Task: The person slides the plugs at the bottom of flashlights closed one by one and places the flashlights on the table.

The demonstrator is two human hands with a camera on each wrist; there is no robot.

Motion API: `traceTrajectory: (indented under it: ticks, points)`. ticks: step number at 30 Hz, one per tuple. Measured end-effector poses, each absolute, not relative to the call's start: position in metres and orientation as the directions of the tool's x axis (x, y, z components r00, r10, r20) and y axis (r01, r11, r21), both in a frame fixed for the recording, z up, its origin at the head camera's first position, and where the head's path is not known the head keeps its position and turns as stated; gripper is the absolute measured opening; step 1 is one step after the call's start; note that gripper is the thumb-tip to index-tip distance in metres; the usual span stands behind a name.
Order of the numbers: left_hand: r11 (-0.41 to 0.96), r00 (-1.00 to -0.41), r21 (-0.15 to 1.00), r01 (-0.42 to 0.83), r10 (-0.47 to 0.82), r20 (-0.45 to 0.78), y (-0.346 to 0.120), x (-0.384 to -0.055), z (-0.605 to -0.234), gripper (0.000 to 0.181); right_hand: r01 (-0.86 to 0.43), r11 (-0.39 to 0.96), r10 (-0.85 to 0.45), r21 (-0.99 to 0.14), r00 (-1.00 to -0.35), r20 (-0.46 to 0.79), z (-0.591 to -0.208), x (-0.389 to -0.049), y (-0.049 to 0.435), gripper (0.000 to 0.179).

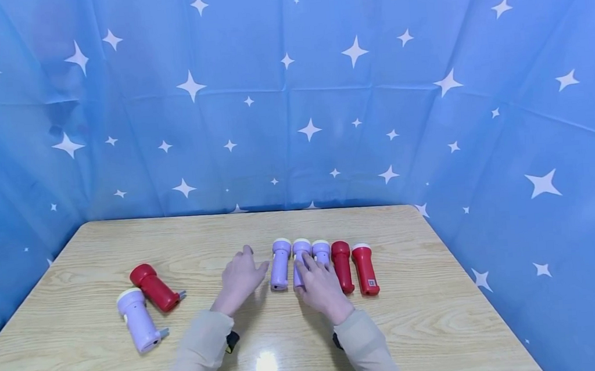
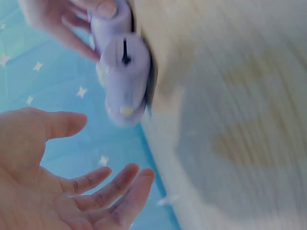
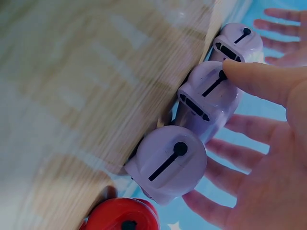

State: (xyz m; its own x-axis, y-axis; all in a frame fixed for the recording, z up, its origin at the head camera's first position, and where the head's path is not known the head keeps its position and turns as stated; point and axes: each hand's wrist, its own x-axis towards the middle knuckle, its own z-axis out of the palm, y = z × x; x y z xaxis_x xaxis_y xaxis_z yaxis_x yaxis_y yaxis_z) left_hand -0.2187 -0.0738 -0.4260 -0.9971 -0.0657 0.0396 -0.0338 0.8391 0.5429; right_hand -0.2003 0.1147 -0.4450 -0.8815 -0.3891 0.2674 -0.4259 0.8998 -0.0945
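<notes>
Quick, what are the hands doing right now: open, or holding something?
Left hand: open, holding nothing.
Right hand: holding the row's middle purple flashlight between thumb and fingers.

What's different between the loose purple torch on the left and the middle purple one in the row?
The left torch has prongs sticking out at its tail; the middle torch shows none out. The left torch lies beside a red torch; the middle torch lies between two purple torches. The right hand touches the middle torch; no hand touches the left torch. Both have purple bodies and pale rims.
</notes>
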Motion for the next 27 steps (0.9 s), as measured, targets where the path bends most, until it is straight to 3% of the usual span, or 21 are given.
traceTrajectory:
  ticks: [11, 21, 27]
  points:
    - [0.875, -0.975, 0.474, -0.1, -0.18, 0.127, -0.141, -0.196, -0.401, 0.05, -0.423, 0.903, -0.393, -0.081, -0.887, 0.243, -0.444, -0.2, 0.114, 0.053]
    - [0.874, -0.936, 0.373, -0.312, -0.35, 0.039, -0.187, -0.175, -0.4, 0.04, -0.433, 0.898, -0.402, -0.078, -0.88, 0.253, -0.445, -0.2, 0.116, 0.053]
    - [0.832, -0.889, 0.325, -0.451, -0.451, -0.078, -0.196, -0.174, -0.401, 0.042, -0.461, 0.885, -0.421, -0.065, -0.852, 0.31, -0.449, -0.2, 0.118, 0.052]
